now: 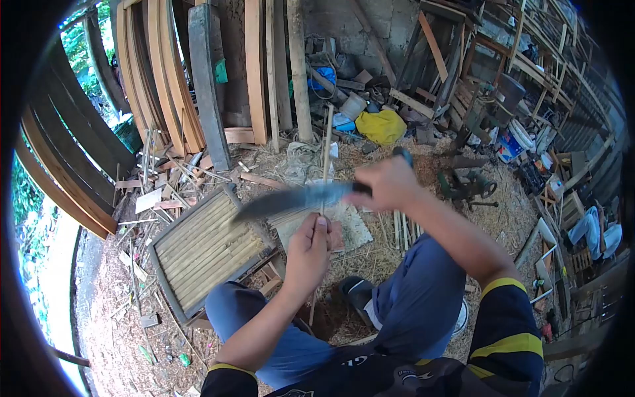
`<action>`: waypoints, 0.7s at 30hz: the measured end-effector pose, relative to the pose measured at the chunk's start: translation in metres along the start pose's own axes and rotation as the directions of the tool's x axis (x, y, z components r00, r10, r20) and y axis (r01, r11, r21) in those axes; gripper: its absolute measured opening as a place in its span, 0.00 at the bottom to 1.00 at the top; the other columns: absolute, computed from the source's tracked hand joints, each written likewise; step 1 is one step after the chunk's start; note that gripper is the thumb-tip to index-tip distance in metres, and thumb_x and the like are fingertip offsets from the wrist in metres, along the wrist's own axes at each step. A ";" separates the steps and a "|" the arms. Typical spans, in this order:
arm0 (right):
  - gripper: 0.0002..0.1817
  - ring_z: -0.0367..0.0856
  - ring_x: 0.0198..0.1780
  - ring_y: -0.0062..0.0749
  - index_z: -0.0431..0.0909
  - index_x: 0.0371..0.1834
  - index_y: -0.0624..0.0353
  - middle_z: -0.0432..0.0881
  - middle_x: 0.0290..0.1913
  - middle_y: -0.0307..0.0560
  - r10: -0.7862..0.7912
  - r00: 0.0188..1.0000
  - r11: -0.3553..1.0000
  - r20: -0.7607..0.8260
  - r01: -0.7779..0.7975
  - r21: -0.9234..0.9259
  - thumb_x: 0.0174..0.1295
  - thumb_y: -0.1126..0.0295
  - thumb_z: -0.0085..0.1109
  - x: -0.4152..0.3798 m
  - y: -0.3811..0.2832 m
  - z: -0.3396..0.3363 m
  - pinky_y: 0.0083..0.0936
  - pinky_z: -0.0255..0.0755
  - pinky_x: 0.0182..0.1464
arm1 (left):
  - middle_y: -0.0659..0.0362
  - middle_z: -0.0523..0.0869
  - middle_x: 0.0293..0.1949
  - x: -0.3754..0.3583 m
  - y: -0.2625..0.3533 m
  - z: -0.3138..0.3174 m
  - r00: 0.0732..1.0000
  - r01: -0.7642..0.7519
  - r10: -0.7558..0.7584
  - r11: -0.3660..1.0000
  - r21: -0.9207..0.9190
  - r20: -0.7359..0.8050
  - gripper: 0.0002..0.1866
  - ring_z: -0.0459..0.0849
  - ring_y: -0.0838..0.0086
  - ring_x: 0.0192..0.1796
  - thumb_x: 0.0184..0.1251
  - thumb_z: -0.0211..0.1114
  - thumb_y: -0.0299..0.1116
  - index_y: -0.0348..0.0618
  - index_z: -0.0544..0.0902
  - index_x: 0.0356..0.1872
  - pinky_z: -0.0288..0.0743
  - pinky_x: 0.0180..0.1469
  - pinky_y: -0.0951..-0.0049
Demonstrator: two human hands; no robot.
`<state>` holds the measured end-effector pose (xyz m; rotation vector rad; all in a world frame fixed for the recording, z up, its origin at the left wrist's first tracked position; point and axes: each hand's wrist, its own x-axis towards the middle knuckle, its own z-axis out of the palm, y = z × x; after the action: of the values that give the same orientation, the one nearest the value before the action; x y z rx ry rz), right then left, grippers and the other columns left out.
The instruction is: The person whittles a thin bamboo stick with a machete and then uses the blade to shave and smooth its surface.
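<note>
My right hand [385,183] is closed round the handle of a machete [284,200], whose broad dark blade points left. Upright in my left hand [309,246] is a thin bamboo strip [327,142], pinched between thumb and fingers. The blade crosses the strip just above my left fingertips. Below and to the left of the blade lies a bamboo-slat panel [208,248] in a dark wooden frame.
Wood shavings and scraps cover the ground. Tall planks [258,73] lean at the back. A yellow cloth bundle [381,126] lies beyond my right hand, and a metal vise [466,186] stands to the right. Several thin strips [403,230] rest near my knee.
</note>
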<state>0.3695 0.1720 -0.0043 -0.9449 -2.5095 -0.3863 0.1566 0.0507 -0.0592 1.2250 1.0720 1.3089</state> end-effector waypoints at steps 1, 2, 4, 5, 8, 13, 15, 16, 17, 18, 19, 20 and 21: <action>0.34 0.82 0.21 0.49 0.80 0.23 0.54 0.78 0.17 0.48 0.117 0.993 0.992 -0.022 -0.116 0.055 0.65 0.31 0.59 0.007 0.007 0.003 0.43 0.75 0.27 | 0.71 0.65 0.21 0.003 -0.002 -0.002 1.000 0.023 -0.023 0.999 -0.039 0.009 0.15 0.60 0.88 0.19 0.89 0.48 0.41 0.44 0.73 0.39 0.53 0.21 0.79; 0.34 0.82 0.20 0.49 0.80 0.23 0.53 0.78 0.17 0.48 0.231 0.972 0.968 -0.036 -0.226 0.106 0.64 0.30 0.60 0.013 0.015 0.003 0.43 0.75 0.27 | 0.73 0.62 0.20 0.004 -0.004 -0.002 0.999 0.044 -0.043 0.996 -0.083 0.018 0.15 0.56 0.90 0.16 0.89 0.47 0.42 0.46 0.72 0.40 0.48 0.16 0.81; 0.34 0.82 0.21 0.48 0.80 0.24 0.52 0.78 0.16 0.47 0.310 0.949 0.939 -0.056 -0.297 0.171 0.63 0.30 0.60 0.010 0.008 -0.002 0.42 0.74 0.27 | 0.73 0.62 0.20 0.001 -0.008 0.002 1.000 0.004 -0.003 0.998 -0.064 0.014 0.15 0.56 0.90 0.16 0.89 0.47 0.42 0.46 0.72 0.40 0.48 0.16 0.81; 0.34 0.82 0.21 0.48 0.80 0.23 0.53 0.78 0.16 0.48 0.180 0.982 0.976 -0.061 -0.170 0.137 0.64 0.31 0.60 0.006 0.001 -0.004 0.43 0.75 0.27 | 0.72 0.62 0.20 0.003 -0.008 0.005 1.000 -0.021 0.021 0.999 -0.047 0.004 0.15 0.56 0.90 0.16 0.89 0.47 0.42 0.46 0.72 0.40 0.48 0.16 0.81; 0.34 0.82 0.21 0.50 0.81 0.22 0.55 0.77 0.16 0.48 -0.058 0.998 0.997 -0.038 0.060 0.046 0.66 0.33 0.60 0.000 -0.001 0.004 0.43 0.75 0.27 | 0.72 0.63 0.20 0.004 -0.009 0.004 0.997 -0.072 0.073 0.996 0.049 -0.014 0.15 0.57 0.90 0.16 0.89 0.48 0.42 0.45 0.72 0.39 0.49 0.16 0.81; 0.34 0.82 0.21 0.49 0.78 0.22 0.53 0.78 0.17 0.48 0.190 0.981 0.974 -0.027 -0.185 0.129 0.64 0.31 0.61 0.008 0.004 0.000 0.43 0.74 0.27 | 0.72 0.63 0.21 0.005 -0.006 0.003 0.999 0.038 -0.038 0.998 -0.045 -0.003 0.14 0.57 0.90 0.16 0.89 0.48 0.42 0.46 0.72 0.40 0.49 0.16 0.81; 0.34 0.82 0.21 0.51 0.80 0.22 0.55 0.79 0.17 0.49 -0.029 0.997 0.997 -0.077 0.034 0.064 0.66 0.33 0.60 -0.001 -0.003 0.002 0.45 0.74 0.27 | 0.72 0.63 0.21 0.003 -0.009 0.004 1.000 -0.005 0.006 1.000 -0.004 0.017 0.14 0.57 0.90 0.15 0.89 0.48 0.42 0.46 0.72 0.40 0.49 0.16 0.81; 0.34 0.82 0.21 0.52 0.81 0.21 0.56 0.78 0.17 0.51 0.001 0.997 0.999 -0.079 0.002 0.037 0.66 0.33 0.59 0.001 0.003 -0.001 0.44 0.74 0.27 | 0.72 0.63 0.21 0.002 -0.007 0.003 1.000 -0.004 0.004 1.000 0.002 0.029 0.14 0.57 0.90 0.16 0.89 0.48 0.42 0.46 0.72 0.40 0.49 0.16 0.81; 0.36 0.83 0.23 0.52 0.81 0.22 0.55 0.79 0.17 0.51 0.151 0.986 0.986 -0.066 -0.146 0.085 0.65 0.30 0.58 0.006 0.015 0.002 0.44 0.75 0.28 | 0.72 0.63 0.21 0.001 -0.003 0.001 0.998 0.043 -0.042 0.998 -0.035 0.036 0.14 0.57 0.90 0.16 0.89 0.48 0.42 0.46 0.72 0.40 0.49 0.16 0.81; 0.37 0.85 0.24 0.52 0.82 0.22 0.54 0.80 0.18 0.52 0.295 0.954 0.950 -0.046 -0.288 0.125 0.65 0.27 0.56 0.014 0.027 0.003 0.45 0.76 0.29 | 0.72 0.63 0.21 0.001 0.000 0.001 0.995 0.087 -0.084 0.993 -0.075 0.045 0.14 0.57 0.90 0.16 0.89 0.48 0.42 0.46 0.72 0.40 0.49 0.16 0.82; 0.38 0.86 0.25 0.52 0.82 0.22 0.53 0.81 0.18 0.53 0.433 0.901 0.892 -0.026 -0.424 0.159 0.64 0.25 0.54 0.017 0.034 0.003 0.45 0.77 0.30 | 0.73 0.63 0.21 -0.001 -0.006 0.001 0.997 0.068 -0.066 0.997 -0.040 0.042 0.14 0.57 0.90 0.16 0.89 0.48 0.42 0.47 0.72 0.40 0.49 0.16 0.82; 0.39 0.87 0.27 0.53 0.84 0.24 0.53 0.81 0.18 0.54 0.438 0.899 0.887 0.003 -0.433 0.157 0.64 0.25 0.54 0.010 0.034 0.003 0.46 0.78 0.31 | 0.73 0.63 0.21 -0.001 -0.015 0.001 0.999 0.039 -0.038 0.999 -0.008 0.036 0.14 0.57 0.90 0.16 0.89 0.48 0.42 0.47 0.72 0.40 0.49 0.16 0.82; 0.39 0.87 0.27 0.54 0.84 0.24 0.54 0.82 0.19 0.54 0.315 0.949 0.941 0.013 -0.314 0.126 0.65 0.25 0.53 0.006 0.025 -0.004 0.47 0.78 0.32 | 0.73 0.63 0.21 0.002 -0.016 0.002 0.999 0.023 -0.024 1.000 0.004 0.027 0.14 0.57 0.90 0.17 0.89 0.48 0.42 0.47 0.73 0.40 0.49 0.17 0.82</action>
<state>0.3836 0.1918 0.0046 -1.2631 -2.2901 -0.1267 0.1605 0.0544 -0.0750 1.2257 1.0669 1.2700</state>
